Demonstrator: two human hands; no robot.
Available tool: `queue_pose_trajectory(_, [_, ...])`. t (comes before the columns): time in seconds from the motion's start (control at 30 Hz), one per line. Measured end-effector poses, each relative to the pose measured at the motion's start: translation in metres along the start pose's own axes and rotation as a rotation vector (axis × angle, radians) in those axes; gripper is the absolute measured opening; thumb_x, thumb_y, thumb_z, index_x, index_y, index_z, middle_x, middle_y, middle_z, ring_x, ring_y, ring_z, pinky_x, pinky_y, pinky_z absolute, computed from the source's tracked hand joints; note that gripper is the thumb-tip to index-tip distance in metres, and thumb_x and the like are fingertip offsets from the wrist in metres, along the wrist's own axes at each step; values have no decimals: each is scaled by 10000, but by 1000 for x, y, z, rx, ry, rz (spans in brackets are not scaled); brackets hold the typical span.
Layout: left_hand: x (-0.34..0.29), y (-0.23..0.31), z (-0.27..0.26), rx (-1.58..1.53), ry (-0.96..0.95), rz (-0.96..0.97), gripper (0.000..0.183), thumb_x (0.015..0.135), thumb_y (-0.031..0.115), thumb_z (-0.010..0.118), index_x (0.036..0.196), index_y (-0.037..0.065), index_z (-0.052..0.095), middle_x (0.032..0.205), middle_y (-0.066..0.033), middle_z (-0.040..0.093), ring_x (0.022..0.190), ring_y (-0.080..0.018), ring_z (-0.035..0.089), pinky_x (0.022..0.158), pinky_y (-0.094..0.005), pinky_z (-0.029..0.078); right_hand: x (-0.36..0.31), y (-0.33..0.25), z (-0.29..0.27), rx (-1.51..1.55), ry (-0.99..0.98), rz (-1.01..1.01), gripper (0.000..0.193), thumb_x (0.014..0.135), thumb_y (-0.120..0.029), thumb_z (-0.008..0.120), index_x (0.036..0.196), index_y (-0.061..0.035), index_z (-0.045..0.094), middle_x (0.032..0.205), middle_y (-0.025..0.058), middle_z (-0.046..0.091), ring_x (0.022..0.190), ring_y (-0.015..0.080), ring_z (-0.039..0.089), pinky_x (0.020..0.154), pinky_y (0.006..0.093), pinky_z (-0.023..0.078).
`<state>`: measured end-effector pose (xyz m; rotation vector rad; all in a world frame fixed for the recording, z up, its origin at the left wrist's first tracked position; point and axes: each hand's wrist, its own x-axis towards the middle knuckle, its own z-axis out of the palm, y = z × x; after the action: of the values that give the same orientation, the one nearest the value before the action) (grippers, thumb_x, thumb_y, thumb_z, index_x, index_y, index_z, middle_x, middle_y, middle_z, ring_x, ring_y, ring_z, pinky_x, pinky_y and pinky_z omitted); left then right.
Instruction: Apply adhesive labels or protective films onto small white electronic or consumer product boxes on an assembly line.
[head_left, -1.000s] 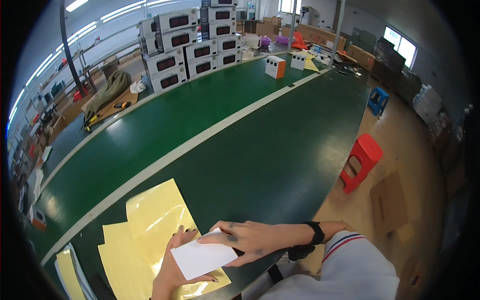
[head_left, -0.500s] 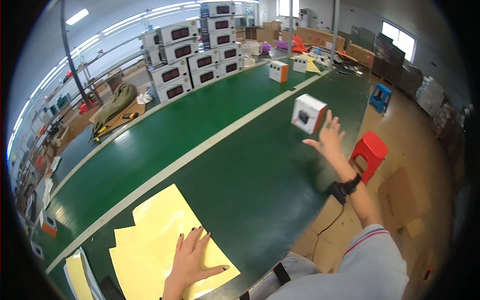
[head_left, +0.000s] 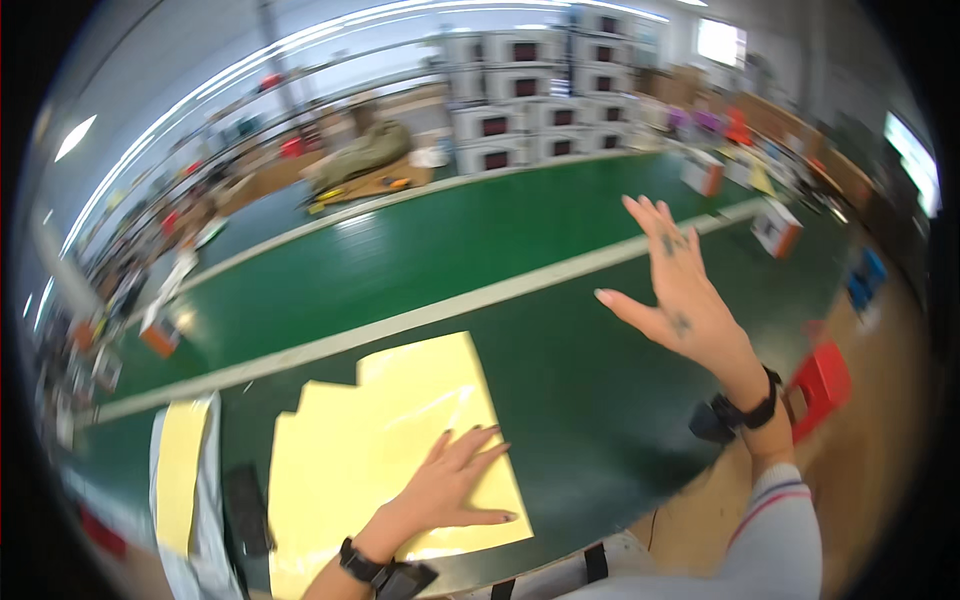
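Moved since the earlier frame: the box (head_left: 776, 228), formerly just beside the right hand (head_left: 690, 300), now farther along the bench (head_left: 590, 420), apart from that hand at its 2 o'clock; the whole view, swung so that everything sits farther right. Right hand: raised over the bench, fingers spread, nothing gripped. Left hand (head_left: 440, 490): laid on the sheets (head_left: 400, 400) toward their 5 o'clock, fingers splayed, grasping nothing. Sheets: yellow, glossy, overlapping, edges stepped. Second box (head_left: 702, 172): at the first one's 10 o'clock, beyond the pale strip (head_left: 450, 305). Dark slab (head_left: 247, 510): just beside the sheets, at their 8 o'clock. Bag (head_left: 180, 480): grey, yellow-banded, at the slab's 10 o'clock. Hazards, as judged: sheets slipping out of line or creasing, from sideways drag of the left palm; slab nudged, from a leftward sweep of that forearm; box knocked against its neighbour, from a hard push. Box at rest or sliding: cannot tell, blurred.
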<state>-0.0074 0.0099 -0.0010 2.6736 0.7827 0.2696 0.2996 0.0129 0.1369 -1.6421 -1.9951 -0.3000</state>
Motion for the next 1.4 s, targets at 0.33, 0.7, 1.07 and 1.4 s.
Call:
queue_pose_trajectory(0.33, [-6, -4, 27, 42, 31, 36, 928, 821, 611, 530, 1423, -22, 217, 1492, -204, 203, 1396, -334, 184, 1115, -538, 131, 16, -65, 166, 74, -500, -417, 771, 888, -525, 485, 1383, 36, 300, 1441, 350, 159, 1364, 495, 104, 1055, 634, 151])
queue_pose_trajectory(0.7, [-4, -9, 21, 35, 217, -12, 782, 836, 467, 588, 1385, -8, 299, 1453, -241, 248, 1363, -372, 241, 1086, -504, 220, 12, -52, 213, 416, -517, -369, 810, 793, -497, 634, 1385, -28, 341, 1436, 235, 318, 1378, 353, 235, 1117, 516, 112])
queue_pose_trajectory(1.07, [-31, -66, -27, -180, 644, -720, 590, 837, 250, 654, 1309, 31, 376, 1077, -212, 569, 947, -320, 585, 800, -407, 471, 10, -57, 210, 425, -512, -351, 798, 766, -459, 681, 1357, -10, 388, 1429, 270, 308, 1374, 382, 231, 1123, 495, 123])
queue_pose_trajectory(1.4, [-22, -62, -43, -773, 920, -444, 361, 900, 78, 566, 1236, 47, 439, 930, -52, 611, 793, -88, 562, 674, -240, 450, 15, -59, 207, 1082, -328, -60, 583, 806, -84, 635, 1311, 1, 356, 1312, 213, 453, 1276, 315, 416, 1065, 396, 315])
